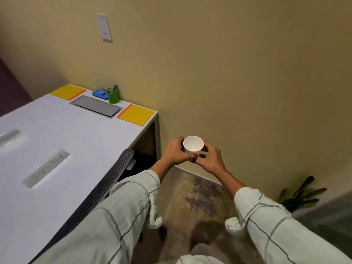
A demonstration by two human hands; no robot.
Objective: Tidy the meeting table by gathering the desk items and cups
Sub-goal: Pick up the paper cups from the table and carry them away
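Both hands are off the table edge here, over the floor, sharing 1 white cup point(193, 144) between them. The left hand point(174, 151) has its fingers curled round the cup's 9 o'clock side, thumb near the base. The right hand point(210, 159) pinches in from 3 o'clock, fingertips closed on the lower side of the cup by what looks like a small handle or tab, hard to tell which. The cup is upright, mouth up, looks empty inside.

The white table point(57, 140) sits at 9 o'clock from the hands. Up at its far end, around 11 o'clock, there's a green pen pot point(113, 96) with pens in it, a blue thing point(99, 93) touching it on the left side, and 2 yellow pads point(136, 114) either side of a grey hatch point(96, 106). A dark mesh chair back point(106, 185) leans along the table's near edge.
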